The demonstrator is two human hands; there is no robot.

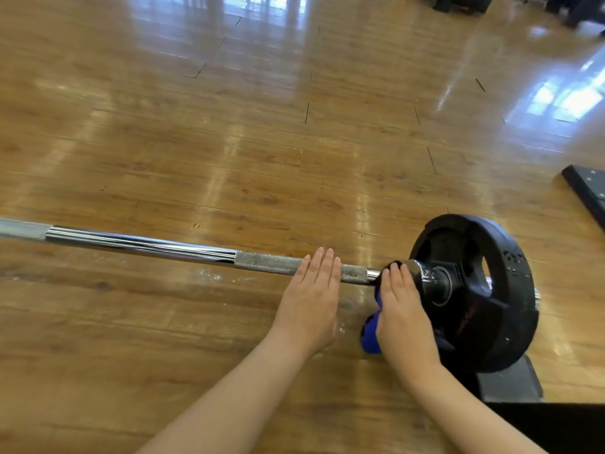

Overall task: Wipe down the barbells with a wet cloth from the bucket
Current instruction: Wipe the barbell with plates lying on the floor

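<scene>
A chrome barbell [144,244] runs from the left edge to a black weight plate [504,290] at the right, with a knurled grip section near the plate. My left hand [311,299] lies flat on the knurled part, fingers straight. My right hand [402,309] presses a blue cloth [371,335] against the bar beside the collar, fingers extended over it. Most of the cloth is hidden under that hand. Water drops speckle the plate. No bucket shows in the head view.
Glossy wooden floor [262,142] spreads all around the bar. A dark equipment base [586,188] lies at the right edge, a grey block [510,381] sits under the plate, and dark machines [458,3] stand at the far top right.
</scene>
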